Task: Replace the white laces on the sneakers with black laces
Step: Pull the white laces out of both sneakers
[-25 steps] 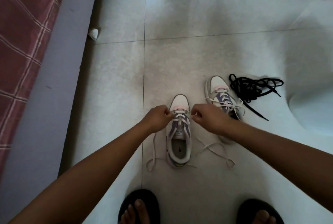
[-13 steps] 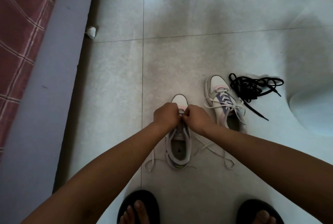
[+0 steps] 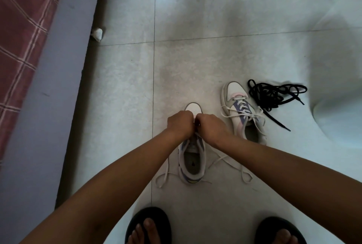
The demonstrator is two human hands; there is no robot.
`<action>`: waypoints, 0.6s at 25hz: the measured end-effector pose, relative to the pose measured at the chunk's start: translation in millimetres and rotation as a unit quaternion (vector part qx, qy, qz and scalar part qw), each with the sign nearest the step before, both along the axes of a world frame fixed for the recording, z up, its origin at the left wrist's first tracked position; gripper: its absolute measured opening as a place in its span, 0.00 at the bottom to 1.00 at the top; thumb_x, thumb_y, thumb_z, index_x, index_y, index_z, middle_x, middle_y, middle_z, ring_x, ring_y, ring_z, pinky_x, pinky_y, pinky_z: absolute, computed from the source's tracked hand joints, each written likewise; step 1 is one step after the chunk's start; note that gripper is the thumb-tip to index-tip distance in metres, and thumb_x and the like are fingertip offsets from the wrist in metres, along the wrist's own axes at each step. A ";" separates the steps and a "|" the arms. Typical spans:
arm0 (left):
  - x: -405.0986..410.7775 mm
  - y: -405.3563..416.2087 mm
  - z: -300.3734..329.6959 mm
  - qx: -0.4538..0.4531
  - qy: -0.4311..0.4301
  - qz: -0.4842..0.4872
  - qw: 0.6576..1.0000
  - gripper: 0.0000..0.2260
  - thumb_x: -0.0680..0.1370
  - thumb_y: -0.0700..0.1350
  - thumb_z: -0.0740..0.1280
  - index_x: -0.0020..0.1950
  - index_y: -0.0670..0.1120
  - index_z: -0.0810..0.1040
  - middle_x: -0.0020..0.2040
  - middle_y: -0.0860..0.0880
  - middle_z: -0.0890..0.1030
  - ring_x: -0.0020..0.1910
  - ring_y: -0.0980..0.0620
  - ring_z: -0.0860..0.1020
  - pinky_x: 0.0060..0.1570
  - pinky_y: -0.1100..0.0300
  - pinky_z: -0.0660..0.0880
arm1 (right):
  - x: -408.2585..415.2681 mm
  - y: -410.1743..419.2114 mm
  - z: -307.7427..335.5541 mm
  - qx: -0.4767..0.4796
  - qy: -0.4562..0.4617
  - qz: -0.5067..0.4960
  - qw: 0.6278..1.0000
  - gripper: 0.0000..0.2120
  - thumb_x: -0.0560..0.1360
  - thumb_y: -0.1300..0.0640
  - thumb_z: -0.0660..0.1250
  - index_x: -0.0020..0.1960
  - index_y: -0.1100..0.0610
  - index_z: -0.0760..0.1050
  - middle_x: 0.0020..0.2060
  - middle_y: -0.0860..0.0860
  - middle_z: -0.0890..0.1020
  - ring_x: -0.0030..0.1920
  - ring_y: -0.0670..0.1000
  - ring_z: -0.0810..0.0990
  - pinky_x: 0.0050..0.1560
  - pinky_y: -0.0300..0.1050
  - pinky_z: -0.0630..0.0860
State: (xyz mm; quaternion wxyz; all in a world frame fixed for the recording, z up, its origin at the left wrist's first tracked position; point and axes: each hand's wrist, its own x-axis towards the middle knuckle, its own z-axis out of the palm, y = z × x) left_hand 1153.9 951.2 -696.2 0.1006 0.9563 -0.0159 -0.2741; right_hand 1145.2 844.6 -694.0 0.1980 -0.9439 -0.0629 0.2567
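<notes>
Two white sneakers with purple and pink trim stand on the tiled floor. Over the near sneaker (image 3: 193, 162), my left hand (image 3: 180, 123) and my right hand (image 3: 209, 126) meet knuckle to knuckle at the front eyelets, fingers curled and pinching its white lace (image 3: 231, 162). The loose ends of that lace trail on the floor on both sides. The second sneaker (image 3: 242, 112) stands to the right, its white lace loosened but threaded. A tangle of black laces (image 3: 274, 94) lies beside its toe. My fingertips are hidden behind my knuckles.
A bed with a red plaid cover (image 3: 21, 34) and a grey side runs along the left. A small crumpled white scrap (image 3: 97, 34) lies by its base. My two feet in black sandals (image 3: 148, 226) stand at the bottom edge. A pale rounded object (image 3: 340, 118) sits at the right.
My hands, apart at the sides of the near sneaker's front a second ago, have come together over its lowest eyelets. The view has shifted slightly.
</notes>
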 end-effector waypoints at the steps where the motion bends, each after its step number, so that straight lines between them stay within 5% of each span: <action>1: 2.6 0.0 0.1 -0.002 0.015 -0.004 1.000 0.05 0.76 0.41 0.63 0.41 0.46 0.71 0.48 0.44 0.80 0.43 0.46 0.77 0.38 0.58 0.68 | 0.2 -0.4 -0.2 0.000 0.003 -0.003 1.000 0.10 0.76 0.59 0.61 0.56 0.59 0.74 0.53 0.58 0.80 0.53 0.59 0.78 0.41 0.43 0.67; 4: 5.7 1.0 7.5 0.024 0.002 -0.085 0.996 0.05 0.78 0.40 0.61 0.50 0.41 0.75 0.51 0.42 0.79 0.48 0.44 0.78 0.44 0.56 0.70 | -1.4 -1.3 -2.6 0.008 0.012 -0.012 1.000 0.10 0.77 0.58 0.61 0.56 0.60 0.73 0.53 0.59 0.80 0.53 0.60 0.78 0.42 0.46 0.68; 8: -3.9 13.1 -1.7 0.048 -0.149 -0.301 0.941 0.10 0.79 0.38 0.56 0.58 0.40 0.70 0.54 0.43 0.77 0.51 0.42 0.78 0.56 0.50 0.67 | -4.3 -7.0 -6.2 0.042 0.024 -0.042 0.998 0.11 0.76 0.55 0.63 0.55 0.60 0.74 0.51 0.58 0.80 0.52 0.58 0.78 0.44 0.46 0.70; 12: -7.2 23.1 -5.2 -0.048 0.008 0.003 0.999 0.10 0.78 0.52 0.60 0.49 0.45 0.74 0.46 0.46 0.78 0.43 0.47 0.76 0.40 0.57 0.67 | -10.7 -9.5 -7.3 0.076 0.000 -0.075 0.994 0.08 0.75 0.55 0.65 0.50 0.58 0.76 0.48 0.56 0.81 0.50 0.56 0.78 0.46 0.49 0.73; 15: -7.6 18.5 -9.6 -0.117 0.048 0.062 0.990 0.08 0.78 0.49 0.61 0.44 0.46 0.72 0.45 0.45 0.78 0.46 0.46 0.76 0.43 0.55 0.70 | -11.6 -7.9 -7.5 0.074 -0.008 -0.084 0.994 0.08 0.75 0.55 0.65 0.50 0.58 0.77 0.48 0.55 0.81 0.50 0.56 0.78 0.45 0.47 0.72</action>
